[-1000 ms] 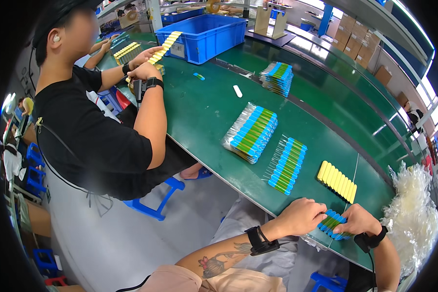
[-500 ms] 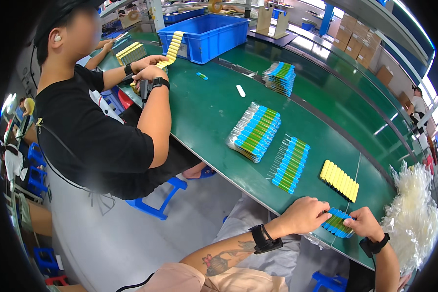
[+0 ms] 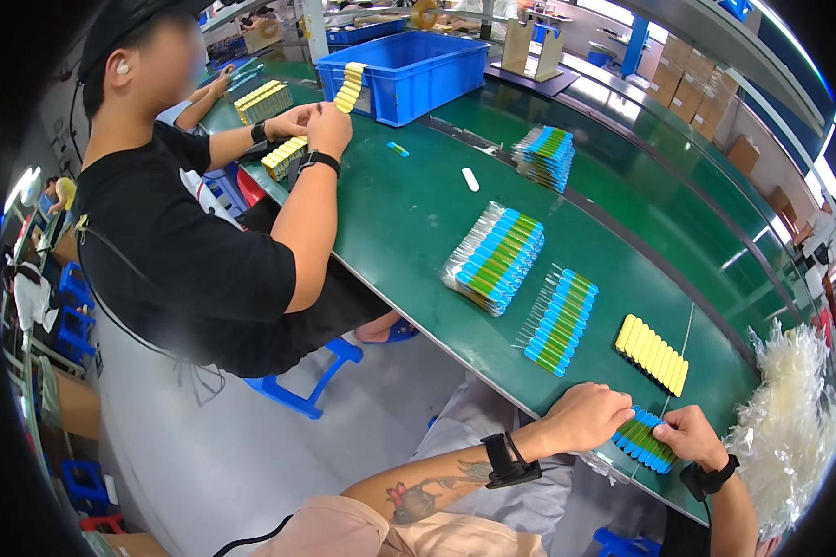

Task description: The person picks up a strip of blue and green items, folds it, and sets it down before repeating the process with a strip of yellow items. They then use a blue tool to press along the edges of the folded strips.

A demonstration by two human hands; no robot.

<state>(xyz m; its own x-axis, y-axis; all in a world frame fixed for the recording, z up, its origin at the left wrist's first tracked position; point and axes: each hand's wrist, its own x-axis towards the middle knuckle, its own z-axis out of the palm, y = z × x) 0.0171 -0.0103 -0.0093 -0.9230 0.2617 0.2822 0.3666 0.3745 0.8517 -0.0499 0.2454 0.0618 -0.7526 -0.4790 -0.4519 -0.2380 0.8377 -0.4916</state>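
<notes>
Between my two hands lies a strip of blue-and-green round-ended pieces [image 3: 643, 440], joined side by side, at the near edge of the green table. My left hand [image 3: 587, 415] has its fingers closed at the strip's left end. With thumb on top, my right hand [image 3: 693, 436] grips the upper right part of the strip; its other fingers are hidden underneath. Just beyond is a row of yellow round-ended pieces [image 3: 652, 355]. Left of it, a blue-and-green strip with thin clear tails [image 3: 563, 322] lies flat, and beside that stands a thick stack of such strips [image 3: 502, 258].
A heap of clear film [image 3: 785, 418] hangs by the table's right end. Further off are another stack [image 3: 544, 158], a small white piece [image 3: 471, 179] and a blue bin [image 3: 404, 79]. At the left a co-worker [image 3: 176, 232] handles yellow strips [image 3: 286, 158].
The strip in my hands now shows more of its face, and my right hand sits slightly further left on it. The co-worker's hands have lifted and a yellow stack shows beneath them. The view has shifted slightly.
</notes>
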